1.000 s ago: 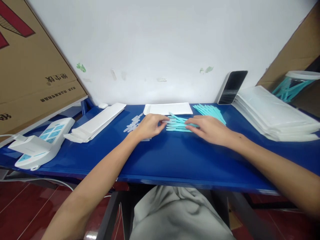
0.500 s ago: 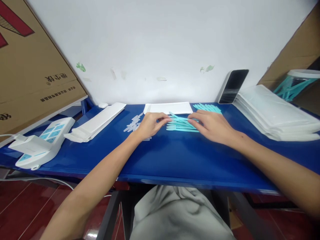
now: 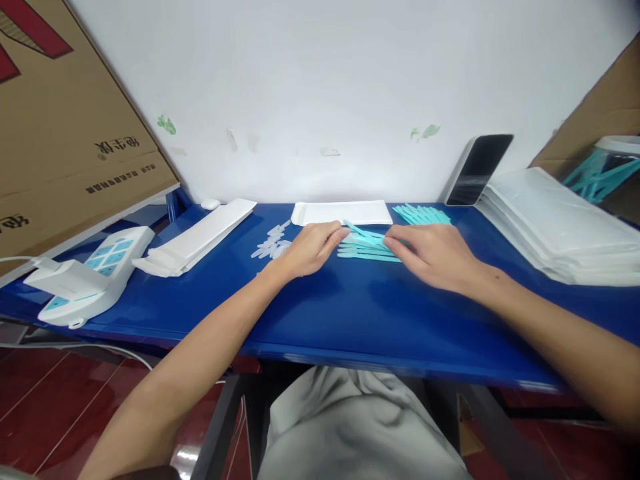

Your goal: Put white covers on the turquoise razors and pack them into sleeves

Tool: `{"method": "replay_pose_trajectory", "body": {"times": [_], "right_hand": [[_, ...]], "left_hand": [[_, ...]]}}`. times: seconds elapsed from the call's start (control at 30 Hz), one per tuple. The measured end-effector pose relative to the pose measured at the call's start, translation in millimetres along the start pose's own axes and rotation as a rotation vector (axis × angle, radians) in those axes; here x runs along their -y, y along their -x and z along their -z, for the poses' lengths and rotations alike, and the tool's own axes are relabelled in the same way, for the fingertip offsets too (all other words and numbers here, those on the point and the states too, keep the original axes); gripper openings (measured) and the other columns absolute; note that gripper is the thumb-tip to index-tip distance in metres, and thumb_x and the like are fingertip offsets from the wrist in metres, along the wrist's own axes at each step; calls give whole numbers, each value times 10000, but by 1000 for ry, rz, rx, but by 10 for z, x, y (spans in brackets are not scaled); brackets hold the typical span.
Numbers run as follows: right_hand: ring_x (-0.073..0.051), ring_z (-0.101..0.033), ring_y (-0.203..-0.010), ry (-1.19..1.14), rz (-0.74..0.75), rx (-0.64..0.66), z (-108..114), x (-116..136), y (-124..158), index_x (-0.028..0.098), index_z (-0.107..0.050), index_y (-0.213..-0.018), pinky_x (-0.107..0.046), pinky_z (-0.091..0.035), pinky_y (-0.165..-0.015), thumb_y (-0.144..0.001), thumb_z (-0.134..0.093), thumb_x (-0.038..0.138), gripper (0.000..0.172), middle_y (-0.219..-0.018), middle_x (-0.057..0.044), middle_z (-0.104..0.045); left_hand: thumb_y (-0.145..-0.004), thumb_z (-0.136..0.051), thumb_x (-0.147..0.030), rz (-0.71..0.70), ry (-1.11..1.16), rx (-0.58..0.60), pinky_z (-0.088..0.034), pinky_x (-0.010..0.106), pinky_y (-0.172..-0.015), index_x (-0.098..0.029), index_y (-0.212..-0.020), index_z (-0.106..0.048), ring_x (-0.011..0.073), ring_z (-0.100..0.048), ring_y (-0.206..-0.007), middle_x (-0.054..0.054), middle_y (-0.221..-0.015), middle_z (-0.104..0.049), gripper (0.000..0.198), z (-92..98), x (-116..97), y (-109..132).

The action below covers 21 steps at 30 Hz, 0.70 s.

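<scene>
My left hand [image 3: 316, 248] is closed in a pinch, thumb against forefinger. What sits between its fingertips is mostly hidden; a pale, translucent bit shows beside them. Opposite it, my right hand [image 3: 433, 257] pinches a thin teal plastic stick [image 3: 370, 239] that reaches across toward the left fingertips. Under and between both hands lies a bunch of similar teal sticks [image 3: 367, 255], side by side on the blue table [image 3: 350, 313]. Left of my left hand is a loose pile of small translucent plastic pieces [image 3: 271, 245], partly covered by that hand.
Behind the hands lie a white packet [image 3: 345, 213] and another teal bunch [image 3: 421, 215]. White packets [image 3: 197, 237] and a power strip [image 3: 107, 267] are at left. A phone [image 3: 479, 170] leans on the wall near stacked clear bags [image 3: 560, 227]. Far right is a tub [image 3: 607, 167] of teal sticks.
The view has shifted slightly, moving the scene a little rightward. Both hands stay close together over the teal bunch, the left fingers more tightly curled now.
</scene>
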State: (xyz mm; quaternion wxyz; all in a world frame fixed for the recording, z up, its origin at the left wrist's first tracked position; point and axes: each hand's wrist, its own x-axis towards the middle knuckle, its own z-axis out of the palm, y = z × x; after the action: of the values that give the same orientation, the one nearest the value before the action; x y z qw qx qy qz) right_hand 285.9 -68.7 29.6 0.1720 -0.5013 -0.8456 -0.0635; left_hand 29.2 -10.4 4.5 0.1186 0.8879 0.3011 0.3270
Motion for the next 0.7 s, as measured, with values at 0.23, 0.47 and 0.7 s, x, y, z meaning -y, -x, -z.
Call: {"method": "replay_pose_trajectory", "body": {"times": [0.23, 0.47, 0.7], "right_hand": [[-211, -626, -681, 43, 16, 10, 12, -24, -4, 219, -668, -863, -320, -240, -566, -1023, -339, 407, 411, -763, -44, -726], [-198, -590, -627, 47, 69, 30, 33, -21, -4, 222, -654, -806, -316, -225, -558, -1010, -338, 407, 420, -703, -44, -696], [-194, -585, -607, 47, 92, 50, 57, -103, -2, 229, -661, -764, -313, -236, -564, -996, -346, 412, 431, -662, -33, -671]], "left_hand": [[-1079, -285, -419, -7, 87, 98, -384, 308, -680, -211, -793, -403, 164, -468, -674, 22, -748, -518, 373, 22, -126, 0], [-1071, -326, -414, -47, 136, 213, -357, 312, -678, -206, -755, -374, 157, -427, -669, 6, -733, -463, 382, 27, -141, -10], [-1048, -379, -439, 25, 251, 235, -330, 307, -647, -201, -695, -344, 148, -372, -647, -15, -677, -384, 427, 25, -139, -21]]}}
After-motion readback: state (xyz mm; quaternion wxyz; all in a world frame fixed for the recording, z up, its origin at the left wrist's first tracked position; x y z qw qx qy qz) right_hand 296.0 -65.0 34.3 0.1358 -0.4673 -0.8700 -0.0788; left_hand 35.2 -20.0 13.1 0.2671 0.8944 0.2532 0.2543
